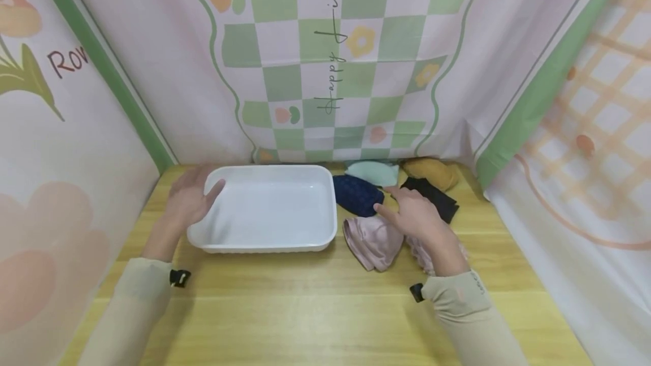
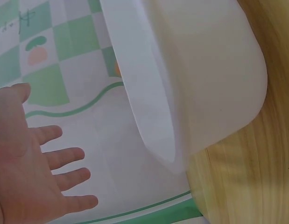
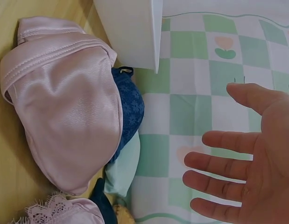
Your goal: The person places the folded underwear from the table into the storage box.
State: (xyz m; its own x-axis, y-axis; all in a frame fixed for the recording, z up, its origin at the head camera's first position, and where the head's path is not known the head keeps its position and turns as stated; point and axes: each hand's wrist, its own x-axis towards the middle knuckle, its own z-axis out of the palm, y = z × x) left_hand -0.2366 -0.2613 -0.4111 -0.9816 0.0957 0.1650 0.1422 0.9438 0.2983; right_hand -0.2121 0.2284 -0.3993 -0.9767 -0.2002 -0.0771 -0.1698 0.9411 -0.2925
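On the yellow wood-grain tabletop (image 1: pixel 285 309), a pale-pink satin, folded garment (image 1: pixel 373 242) lies nearest, with a pale-pink lace-edged garment (image 1: pixel 421 253) partly hidden to its right. Slightly beyond, the left hand (image 1: pixel 189 199), fingers spread and holding nothing, hovers by the left end of a white, rectangular, deep tray (image 1: pixel 269 208), whose inside shows only its smooth floor; steadying its rim would likely help. The right hand (image 1: pixel 417 213), also spread and holding nothing, hovers between a dark-blue, patterned, rounded garment (image 1: pixel 358 195) and a black folded cloth (image 1: pixel 432 197); pinching one piece by a firm edge seems best, lest neighbours drag along. Farthest lie a mint-green smooth garment (image 1: pixel 373 173) and a mustard-yellow rounded garment (image 1: pixel 432 172).
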